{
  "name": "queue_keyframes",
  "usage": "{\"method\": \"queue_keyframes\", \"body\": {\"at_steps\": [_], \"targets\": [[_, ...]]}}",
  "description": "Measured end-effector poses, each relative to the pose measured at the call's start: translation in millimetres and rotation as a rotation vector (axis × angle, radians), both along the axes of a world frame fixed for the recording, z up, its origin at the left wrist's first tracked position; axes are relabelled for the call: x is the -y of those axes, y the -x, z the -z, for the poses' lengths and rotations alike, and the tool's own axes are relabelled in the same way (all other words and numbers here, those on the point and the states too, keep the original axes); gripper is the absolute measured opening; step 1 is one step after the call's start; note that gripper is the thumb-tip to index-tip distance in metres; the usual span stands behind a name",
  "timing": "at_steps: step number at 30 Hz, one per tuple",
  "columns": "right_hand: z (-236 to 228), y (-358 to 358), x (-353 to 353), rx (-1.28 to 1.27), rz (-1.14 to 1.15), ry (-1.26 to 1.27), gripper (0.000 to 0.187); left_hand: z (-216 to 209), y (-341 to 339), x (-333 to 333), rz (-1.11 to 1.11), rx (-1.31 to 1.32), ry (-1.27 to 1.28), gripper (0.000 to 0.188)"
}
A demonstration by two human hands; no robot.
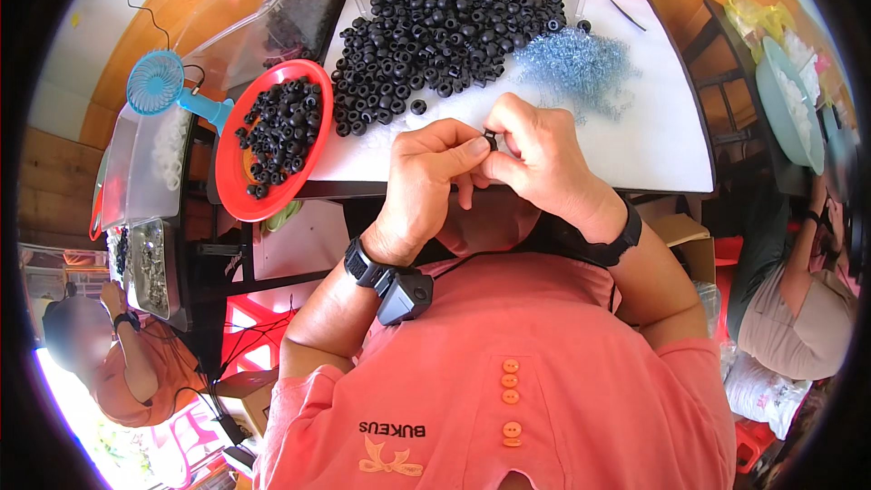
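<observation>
Fingertips hide most of the small black plastic fitting [491,139] near the frame's center, pinched between the left hand [425,163] and the right hand [544,145]; its exact shape is hard to make out. A mound of black fittings [435,27] reaches the upper edge of the frame; the pale-blue translucent bits [576,59] at upper right are too fine to tell singly. Near edge of the white tabletop [658,141] passes beneath the hands, with bare surface right of the right hand and a narrow strip before the mound. Red plate [229,156], center left, holds more fittings and overlaps the table's left edge. Light-blue fan [155,83] stands upper left; co-workers appear lower left and far right.
</observation>
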State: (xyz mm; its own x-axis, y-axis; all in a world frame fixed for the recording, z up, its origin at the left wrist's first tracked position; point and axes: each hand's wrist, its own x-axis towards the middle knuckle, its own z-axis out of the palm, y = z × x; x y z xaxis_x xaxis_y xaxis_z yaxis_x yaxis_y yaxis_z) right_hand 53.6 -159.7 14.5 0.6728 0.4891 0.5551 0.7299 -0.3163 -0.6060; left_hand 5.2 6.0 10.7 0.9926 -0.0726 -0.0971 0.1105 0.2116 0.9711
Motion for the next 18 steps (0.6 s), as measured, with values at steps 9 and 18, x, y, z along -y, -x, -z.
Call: {"method": "queue_keyframes", "body": {"at_steps": [9, 18], "targets": [[14.4, 13.3, -10.5, 0.277, 0.112, -0.034, 0.025, -1.8, 5.5, -1.9, 0.003, 0.006, 0.03, 0.016], [3.0, 14.7, 19.0, -0.068, 0.035, -0.202, 0.031, -44.4, 25.6, -42.4, -0.379, 0.225, -0.317, 0.016]]}}
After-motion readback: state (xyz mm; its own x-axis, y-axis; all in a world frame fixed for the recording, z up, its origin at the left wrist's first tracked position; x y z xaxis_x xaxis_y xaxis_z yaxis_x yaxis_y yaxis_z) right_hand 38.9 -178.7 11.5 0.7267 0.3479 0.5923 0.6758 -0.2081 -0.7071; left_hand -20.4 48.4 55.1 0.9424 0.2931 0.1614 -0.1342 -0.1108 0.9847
